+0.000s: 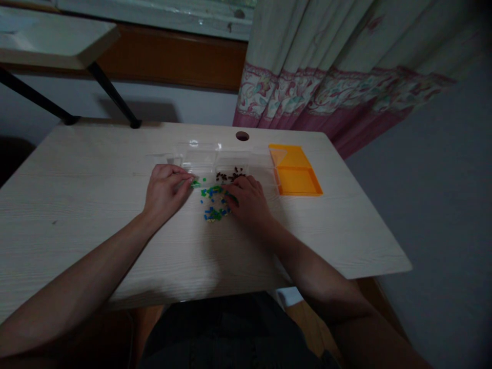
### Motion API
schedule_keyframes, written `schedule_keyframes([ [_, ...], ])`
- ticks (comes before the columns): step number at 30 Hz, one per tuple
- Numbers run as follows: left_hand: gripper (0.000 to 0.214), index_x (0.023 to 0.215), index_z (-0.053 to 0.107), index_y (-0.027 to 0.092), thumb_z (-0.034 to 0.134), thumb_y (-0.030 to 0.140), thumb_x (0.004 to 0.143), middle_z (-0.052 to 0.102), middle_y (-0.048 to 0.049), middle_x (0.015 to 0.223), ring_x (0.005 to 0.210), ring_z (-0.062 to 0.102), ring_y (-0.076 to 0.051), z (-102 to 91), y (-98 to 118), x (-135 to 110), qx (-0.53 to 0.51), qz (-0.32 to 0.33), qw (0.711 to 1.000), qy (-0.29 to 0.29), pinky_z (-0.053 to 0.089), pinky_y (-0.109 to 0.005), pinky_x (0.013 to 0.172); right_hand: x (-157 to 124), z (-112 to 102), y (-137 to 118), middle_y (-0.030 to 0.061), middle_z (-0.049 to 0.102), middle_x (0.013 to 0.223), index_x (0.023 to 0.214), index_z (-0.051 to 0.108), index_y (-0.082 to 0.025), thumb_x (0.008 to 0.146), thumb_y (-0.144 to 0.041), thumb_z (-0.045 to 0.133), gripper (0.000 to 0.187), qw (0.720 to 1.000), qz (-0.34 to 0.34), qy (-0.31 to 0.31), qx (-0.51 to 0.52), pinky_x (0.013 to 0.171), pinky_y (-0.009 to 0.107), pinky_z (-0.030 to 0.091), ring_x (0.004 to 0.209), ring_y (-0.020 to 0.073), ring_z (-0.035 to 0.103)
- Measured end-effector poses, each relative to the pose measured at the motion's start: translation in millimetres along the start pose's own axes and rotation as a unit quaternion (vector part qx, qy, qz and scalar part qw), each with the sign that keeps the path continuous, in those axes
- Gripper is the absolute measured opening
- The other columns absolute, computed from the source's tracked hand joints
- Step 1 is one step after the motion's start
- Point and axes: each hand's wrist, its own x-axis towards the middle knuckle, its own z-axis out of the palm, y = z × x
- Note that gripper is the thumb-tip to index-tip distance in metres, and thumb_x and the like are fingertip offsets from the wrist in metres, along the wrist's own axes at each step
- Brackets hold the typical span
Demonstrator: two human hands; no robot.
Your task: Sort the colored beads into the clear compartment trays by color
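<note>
A heap of small green, blue and pale beads lies on the light wooden table between my hands. My left hand rests left of the heap, its fingers curled toward a few green beads at its fingertips. My right hand lies on the heap's right edge, fingers bent down onto the beads. Just behind stands a clear plastic compartment box; one compartment holds dark brown beads. What either hand pinches is too small to see.
An orange lidded box lies open to the right of the clear box. A round cable hole sits at the table's back edge. A curtain hangs behind on the right; a shelf with black legs stands back left.
</note>
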Motion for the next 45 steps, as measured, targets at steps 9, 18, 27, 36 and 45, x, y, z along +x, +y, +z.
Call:
schedule_keyframes([
  [9, 0.014, 0.095, 0.073, 0.023, 0.062, 0.029, 0.088, 0.066, -0.0056, 0.097, 0.099, 0.056, -0.023, -0.7, 3.2, -0.4, -0.018, 0.016, 1.000, -0.015, 0.044, -0.045, 0.093, -1.7, 3.7, -0.7, 0.0105, 0.057, 0.107, 0.118, 0.067, -0.025, 0.091, -0.035, 0.057, 0.031, 1.000, -0.001, -0.014, 0.000, 0.093, 0.042, 0.039, 0.105, 0.0272, 0.046],
  [18, 0.013, 0.093, 0.072, 0.022, 0.061, 0.028, 0.088, 0.066, -0.0053, 0.095, 0.097, 0.057, -0.022, -0.4, 4.1, -0.7, -0.018, 0.026, 0.999, -0.009, 0.044, -0.043, 0.091, -0.9, 1.3, -0.2, 0.0086, 0.059, 0.105, 0.100, 0.067, -0.023, 0.086, -0.033, 0.064, 0.017, 1.000, 0.019, 0.007, -0.002, 0.091, 0.041, 0.039, 0.106, 0.0272, 0.047],
  [27, 0.014, 0.092, 0.073, 0.023, 0.062, 0.029, 0.087, 0.067, -0.0056, 0.096, 0.096, 0.057, -0.023, 0.3, 3.7, -0.5, -0.021, 0.017, 1.000, -0.016, 0.045, -0.045, 0.092, -0.7, 2.3, 0.5, 0.0084, 0.060, 0.104, 0.098, 0.069, -0.024, 0.088, -0.033, 0.062, 0.016, 1.000, 0.022, 0.005, -0.004, 0.089, 0.041, 0.039, 0.105, 0.0269, 0.048],
  [36, 0.014, 0.093, 0.072, 0.021, 0.062, 0.028, 0.087, 0.066, -0.0055, 0.096, 0.096, 0.058, -0.023, 0.9, 2.8, -1.4, -0.027, 0.029, 0.999, -0.010, 0.045, -0.044, 0.092, 0.0, 1.2, 1.7, 0.0076, 0.062, 0.102, 0.092, 0.071, -0.023, 0.088, -0.031, 0.063, 0.012, 1.000, 0.017, 0.006, -0.004, 0.087, 0.040, 0.039, 0.103, 0.0262, 0.049],
  [45, 0.014, 0.092, 0.073, 0.021, 0.062, 0.029, 0.088, 0.066, -0.0050, 0.095, 0.095, 0.058, -0.022, 0.5, 4.4, -0.5, -0.025, 0.032, 0.999, -0.009, 0.045, -0.043, 0.090, 1.5, 1.6, 0.7, 0.0060, 0.064, 0.097, 0.087, 0.072, -0.023, 0.087, -0.034, 0.065, 0.013, 0.999, 0.020, 0.028, 0.040, 0.087, 0.039, 0.041, 0.100, 0.0244, 0.052],
])
